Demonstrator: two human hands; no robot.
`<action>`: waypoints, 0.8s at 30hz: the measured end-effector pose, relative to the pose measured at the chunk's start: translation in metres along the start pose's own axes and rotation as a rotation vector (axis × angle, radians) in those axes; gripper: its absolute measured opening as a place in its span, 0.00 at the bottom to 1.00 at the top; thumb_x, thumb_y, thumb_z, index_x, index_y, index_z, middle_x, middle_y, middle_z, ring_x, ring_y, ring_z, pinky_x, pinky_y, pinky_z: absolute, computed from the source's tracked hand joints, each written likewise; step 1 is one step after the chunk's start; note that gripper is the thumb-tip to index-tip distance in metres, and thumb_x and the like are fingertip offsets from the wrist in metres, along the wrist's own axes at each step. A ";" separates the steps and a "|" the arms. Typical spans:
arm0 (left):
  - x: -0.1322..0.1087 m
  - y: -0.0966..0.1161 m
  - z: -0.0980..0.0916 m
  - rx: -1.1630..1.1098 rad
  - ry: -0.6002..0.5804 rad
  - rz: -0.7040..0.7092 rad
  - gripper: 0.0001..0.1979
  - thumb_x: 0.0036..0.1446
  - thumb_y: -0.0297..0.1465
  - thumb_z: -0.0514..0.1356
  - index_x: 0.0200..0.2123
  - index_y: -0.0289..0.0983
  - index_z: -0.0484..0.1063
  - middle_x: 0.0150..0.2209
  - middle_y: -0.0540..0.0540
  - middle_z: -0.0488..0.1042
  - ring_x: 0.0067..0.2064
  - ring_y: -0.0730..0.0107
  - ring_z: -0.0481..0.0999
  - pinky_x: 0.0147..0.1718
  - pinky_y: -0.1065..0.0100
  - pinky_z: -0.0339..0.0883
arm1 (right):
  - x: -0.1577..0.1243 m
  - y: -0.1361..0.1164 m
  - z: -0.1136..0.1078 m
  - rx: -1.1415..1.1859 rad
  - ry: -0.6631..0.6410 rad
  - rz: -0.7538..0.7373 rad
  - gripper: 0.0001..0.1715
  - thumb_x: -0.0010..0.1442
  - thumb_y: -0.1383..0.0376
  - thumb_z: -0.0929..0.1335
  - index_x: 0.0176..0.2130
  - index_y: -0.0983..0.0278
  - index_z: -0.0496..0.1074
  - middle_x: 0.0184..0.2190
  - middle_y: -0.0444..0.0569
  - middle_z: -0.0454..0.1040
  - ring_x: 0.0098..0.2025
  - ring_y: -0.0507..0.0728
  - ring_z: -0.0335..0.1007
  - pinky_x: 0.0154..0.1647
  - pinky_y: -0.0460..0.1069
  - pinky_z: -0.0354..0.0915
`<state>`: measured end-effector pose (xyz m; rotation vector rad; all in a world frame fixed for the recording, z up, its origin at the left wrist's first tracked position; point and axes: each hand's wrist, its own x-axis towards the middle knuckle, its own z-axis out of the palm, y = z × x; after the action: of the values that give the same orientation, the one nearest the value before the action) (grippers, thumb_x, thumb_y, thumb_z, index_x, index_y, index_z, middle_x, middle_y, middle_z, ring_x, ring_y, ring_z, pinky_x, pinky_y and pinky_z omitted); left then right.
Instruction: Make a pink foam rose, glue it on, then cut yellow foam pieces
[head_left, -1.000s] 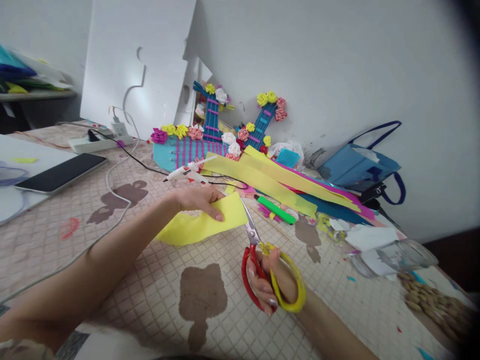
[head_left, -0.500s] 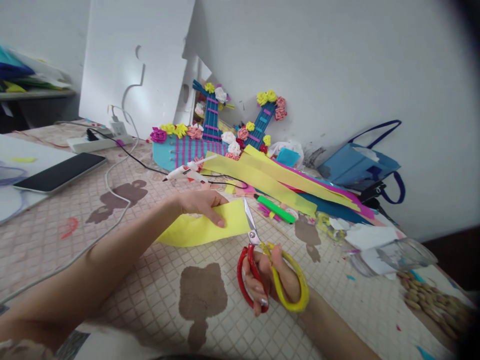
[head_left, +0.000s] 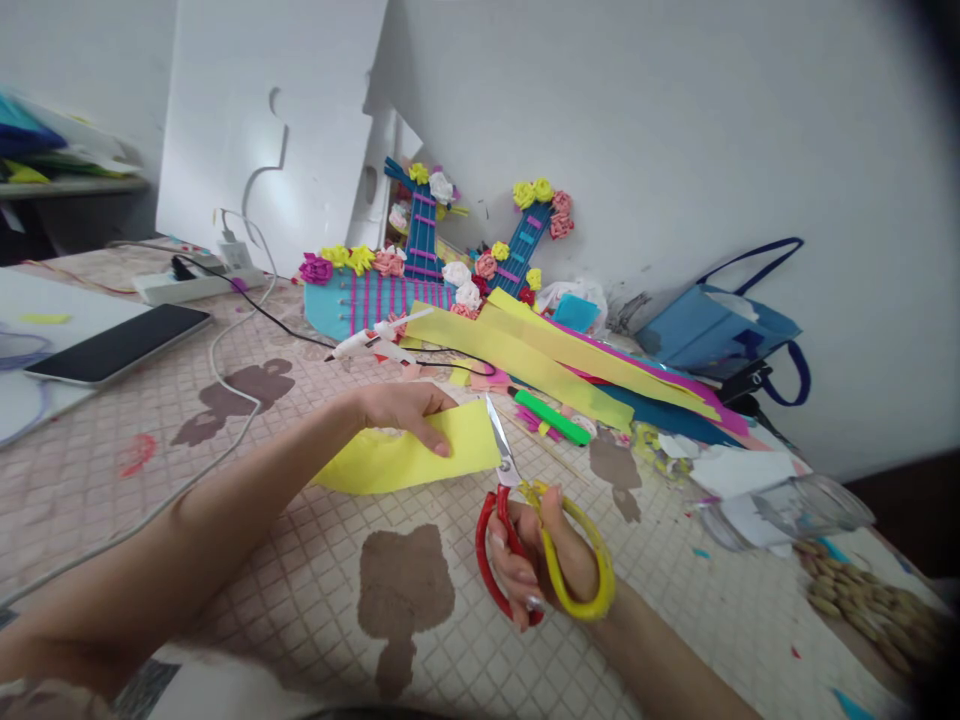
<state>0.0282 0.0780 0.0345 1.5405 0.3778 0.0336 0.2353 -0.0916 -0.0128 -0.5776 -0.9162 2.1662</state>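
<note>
left grip (head_left: 405, 408) pinching yellow strip (head_left: 416, 466), thumb on top (forearm slanting inward); right grip (head_left: 533, 538) curled round scissors (head_left: 508, 470)

The left hand (head_left: 405, 411) is partly hidden behind the yellow strip (head_left: 471, 440).

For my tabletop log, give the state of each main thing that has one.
Yellow paper strip, held by left hand, curved
Red-and-yellow-handled metal scissors, in right hand, blades at strip's end
White plastic glue gun, lying sideways
Black rectangular phone, screen dark
White plastic power strip, plugs inserted
Clear cylindrical jar, lying sideways
Blue fabric bag, tilted
</note>
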 end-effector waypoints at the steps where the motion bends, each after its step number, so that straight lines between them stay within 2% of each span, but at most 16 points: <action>1: 0.000 0.000 0.000 -0.002 -0.001 -0.001 0.17 0.42 0.31 0.69 0.39 0.37 0.75 0.39 0.48 0.78 0.37 0.67 0.78 0.37 0.69 0.72 | 0.000 0.000 0.000 0.000 0.006 -0.001 0.39 0.51 0.33 0.54 0.33 0.65 0.63 0.16 0.37 0.60 0.12 0.45 0.53 0.14 0.45 0.65; 12: -0.002 0.001 -0.002 0.018 0.037 -0.003 0.19 0.40 0.34 0.70 0.39 0.37 0.75 0.39 0.45 0.78 0.37 0.64 0.78 0.35 0.69 0.73 | 0.000 0.000 -0.002 -0.008 0.022 -0.012 0.38 0.50 0.33 0.54 0.31 0.64 0.61 0.13 0.35 0.58 0.10 0.44 0.50 0.11 0.44 0.64; 20: -0.004 0.002 -0.003 0.061 0.054 -0.002 0.18 0.39 0.34 0.70 0.37 0.41 0.76 0.38 0.48 0.78 0.36 0.65 0.77 0.37 0.65 0.72 | 0.001 -0.002 0.000 -0.050 0.074 -0.004 0.38 0.48 0.32 0.57 0.30 0.63 0.60 0.12 0.34 0.57 0.09 0.44 0.47 0.10 0.43 0.63; 24: -0.004 0.001 -0.005 0.083 0.050 -0.001 0.18 0.39 0.33 0.70 0.38 0.39 0.76 0.39 0.45 0.78 0.37 0.63 0.77 0.36 0.64 0.72 | 0.001 -0.005 0.001 -0.065 0.081 -0.019 0.37 0.48 0.33 0.58 0.30 0.63 0.60 0.12 0.33 0.56 0.09 0.44 0.45 0.09 0.42 0.61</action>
<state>0.0233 0.0817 0.0361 1.6240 0.4243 0.0559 0.2363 -0.0889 -0.0083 -0.6808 -0.9467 2.0868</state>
